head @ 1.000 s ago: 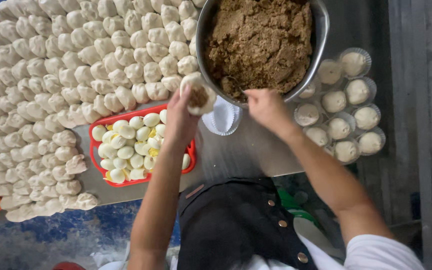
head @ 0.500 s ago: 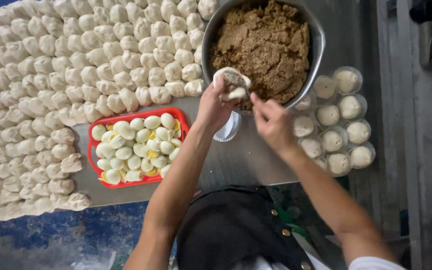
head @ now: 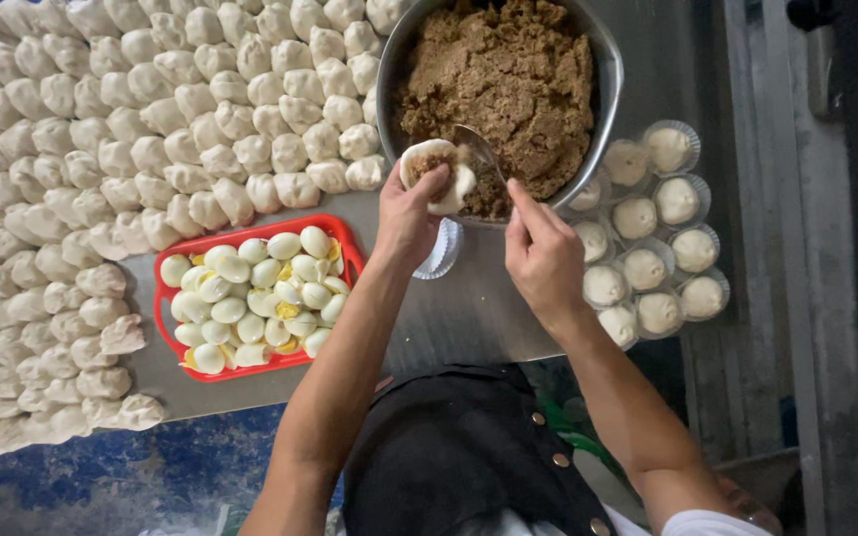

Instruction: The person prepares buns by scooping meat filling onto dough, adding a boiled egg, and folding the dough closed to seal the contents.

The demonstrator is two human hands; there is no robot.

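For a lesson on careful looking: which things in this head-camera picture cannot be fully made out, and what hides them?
Head view:
- Metal bowl of brown filling: far rim cut off by the top edge.
- Dough pieces: rows cut off at the top and left edges.
- Paper cup: mostly behind the left hand.
- Spoon: handle hidden in the right hand.

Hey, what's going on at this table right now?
A person is filling dough. The left hand cups a flattened dough piece at the rim of a metal bowl of brown filling, and the right hand works a spoon there. Rows of dough balls cover the table beside a red tray of halved eggs, and finished buns in paper cups sit on the right.
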